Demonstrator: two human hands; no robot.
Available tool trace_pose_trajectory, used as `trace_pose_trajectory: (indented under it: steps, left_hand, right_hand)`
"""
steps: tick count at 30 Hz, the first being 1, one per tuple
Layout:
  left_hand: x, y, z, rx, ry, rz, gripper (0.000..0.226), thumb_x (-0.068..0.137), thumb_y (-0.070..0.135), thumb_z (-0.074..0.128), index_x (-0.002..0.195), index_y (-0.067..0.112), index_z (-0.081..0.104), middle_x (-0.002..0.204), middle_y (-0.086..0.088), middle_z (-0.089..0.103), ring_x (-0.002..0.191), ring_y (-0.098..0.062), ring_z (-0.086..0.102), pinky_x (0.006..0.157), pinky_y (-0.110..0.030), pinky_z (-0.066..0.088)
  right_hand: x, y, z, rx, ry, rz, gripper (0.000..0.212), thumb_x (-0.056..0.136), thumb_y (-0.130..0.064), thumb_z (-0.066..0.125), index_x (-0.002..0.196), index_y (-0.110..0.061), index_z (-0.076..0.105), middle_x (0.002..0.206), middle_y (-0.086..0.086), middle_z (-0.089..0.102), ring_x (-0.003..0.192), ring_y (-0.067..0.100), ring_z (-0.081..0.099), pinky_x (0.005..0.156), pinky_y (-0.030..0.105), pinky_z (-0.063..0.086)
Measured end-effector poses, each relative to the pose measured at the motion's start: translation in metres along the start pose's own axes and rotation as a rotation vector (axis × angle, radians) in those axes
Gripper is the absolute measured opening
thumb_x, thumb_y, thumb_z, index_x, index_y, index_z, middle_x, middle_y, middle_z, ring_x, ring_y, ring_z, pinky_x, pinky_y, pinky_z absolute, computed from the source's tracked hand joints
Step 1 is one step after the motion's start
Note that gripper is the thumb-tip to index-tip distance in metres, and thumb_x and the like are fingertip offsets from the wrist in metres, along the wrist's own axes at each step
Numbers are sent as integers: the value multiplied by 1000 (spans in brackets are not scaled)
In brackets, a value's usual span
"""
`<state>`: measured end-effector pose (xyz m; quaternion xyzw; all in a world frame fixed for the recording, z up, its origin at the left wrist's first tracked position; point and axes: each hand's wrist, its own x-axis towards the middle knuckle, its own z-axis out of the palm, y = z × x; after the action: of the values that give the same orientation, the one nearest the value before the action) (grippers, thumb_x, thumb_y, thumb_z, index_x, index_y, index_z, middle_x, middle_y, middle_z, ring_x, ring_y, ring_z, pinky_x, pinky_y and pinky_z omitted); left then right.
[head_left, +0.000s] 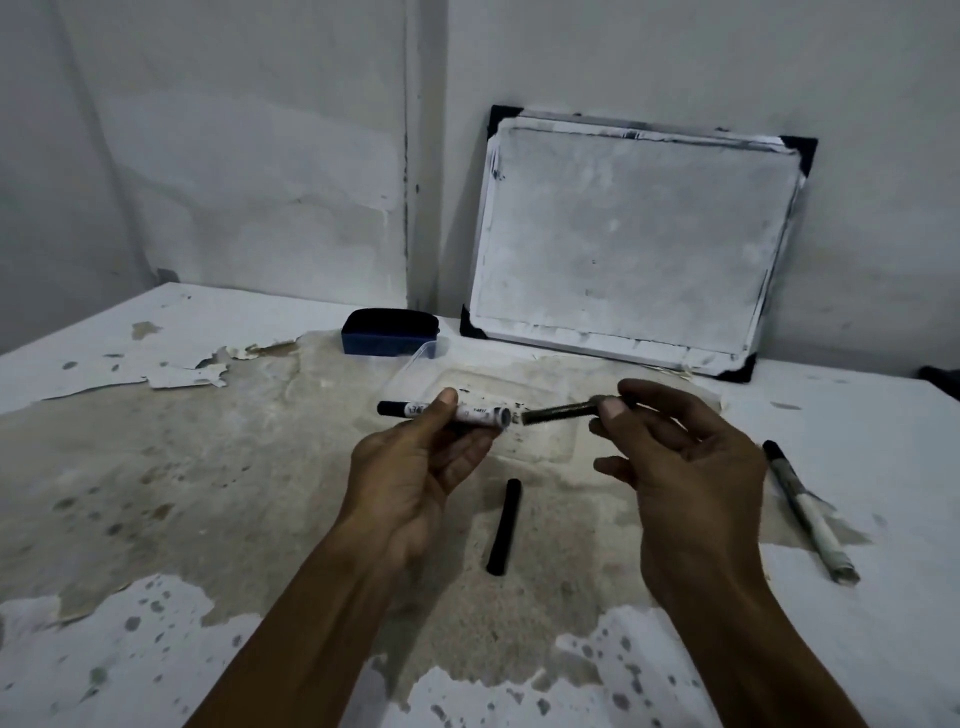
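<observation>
My left hand (415, 467) grips a white marker barrel (480, 414) with a black cap at its left end; the barrel's open end faces right. My right hand (675, 452) pinches a dark ink stick (558, 412) between thumb and fingers. The stick's left tip sits just outside the barrel's open end, in line with it. Both are held above a clear plastic tray (415, 364) on the table. A second black stick (505, 526) lies on the table below my hands.
A worn whiteboard (639, 239) leans on the wall behind. A blue eraser (387, 332) sits at the tray's far left corner. Another marker (808, 512) lies to the right. The table (156, 493) has peeling white paint.
</observation>
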<state>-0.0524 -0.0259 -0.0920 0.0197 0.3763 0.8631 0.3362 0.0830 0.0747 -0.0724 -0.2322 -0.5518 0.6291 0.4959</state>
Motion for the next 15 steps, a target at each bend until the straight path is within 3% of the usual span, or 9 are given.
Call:
trace_pose_trajectory:
  steps: [8,12,15]
  left_hand:
    - [-4,-3,4,-34,-15,-53,16,75,10,72,64,-2,73,70,-20,77,62,-24,77,49,-25,60]
    - [-3,-3,1,-72,9,-54,16,83,9,69,76,-5,68,71,-21,77,62,-25,77,49,-25,60]
    - [-3,-3,1,-56,4,-47,16,77,10,72,79,-5,68,71,-20,77,62,-25,77,49,-25,60]
  right_hand:
    - [-1,9,3,36,16,39,14,77,-3,75,84,-15,72,76,8,76,70,15,72,53,23,56]
    - [-3,12,5,-11,23,-28,16,76,-5,77,83,-18,73,74,6,76,68,15,73,55,26,59]
    - [-6,15,7,-107,60,-120,16,77,-8,78,85,-22,72,73,1,76,67,13,73,57,30,61]
